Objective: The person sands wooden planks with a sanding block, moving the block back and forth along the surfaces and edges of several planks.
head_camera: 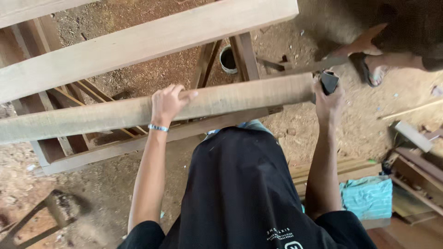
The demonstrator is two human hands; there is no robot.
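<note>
A long pale wooden plank [235, 97] lies on edge across a wooden stand [138, 144], running from the left to the middle right. My left hand [168, 103] grips over its top edge near the middle. My right hand [328, 94] is at the plank's right end, closed around a folded piece of dark sandpaper [329, 81] pressed against the end face. My black shirt fills the lower middle of the view.
A wider plank [138, 44] lies across the stand further back. A small tin can [228, 59] stands on the sawdust floor. Another person's sandalled foot [371, 69] is at upper right. A teal cloth [369, 196] and wood offcuts [415, 157] lie at right.
</note>
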